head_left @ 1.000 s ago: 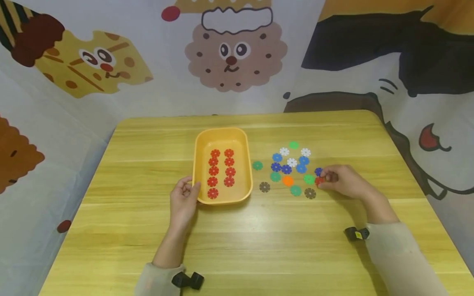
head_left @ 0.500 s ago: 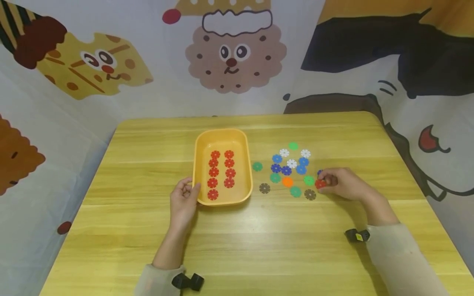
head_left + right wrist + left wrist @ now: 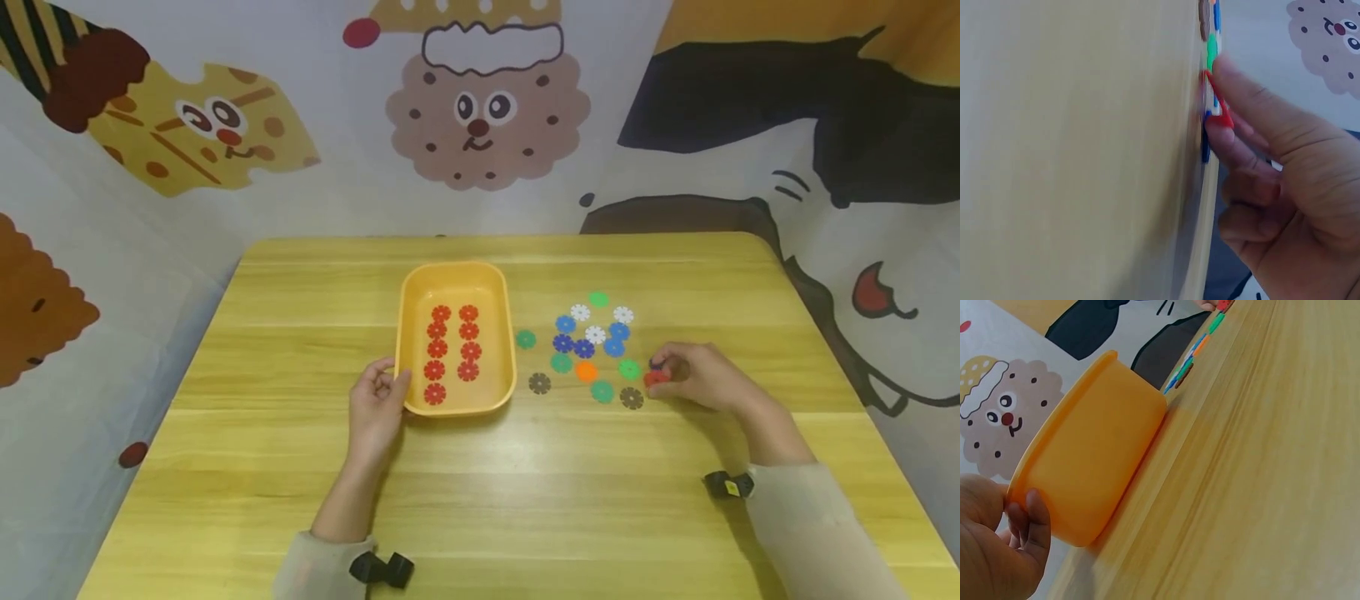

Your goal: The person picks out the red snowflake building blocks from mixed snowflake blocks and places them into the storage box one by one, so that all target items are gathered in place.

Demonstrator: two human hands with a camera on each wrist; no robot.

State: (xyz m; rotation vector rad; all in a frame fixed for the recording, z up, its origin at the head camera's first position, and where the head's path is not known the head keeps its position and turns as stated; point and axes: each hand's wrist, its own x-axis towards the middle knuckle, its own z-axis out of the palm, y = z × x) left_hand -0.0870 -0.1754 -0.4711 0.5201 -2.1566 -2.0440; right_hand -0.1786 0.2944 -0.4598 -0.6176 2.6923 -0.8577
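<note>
Nine red discs (image 3: 453, 351) sitting in two rows inside yellow tray (image 3: 415, 283); left hand (image 3: 377, 406) gripping tray's near-left corner. Right hand (image 3: 701, 377) pinching tenth red disc (image 3: 656, 377), tilting it up at cluster's right edge. Mixed-colour discs (image 3: 587, 347) lying on table (image 3: 300, 467), none visibly red.
</note>
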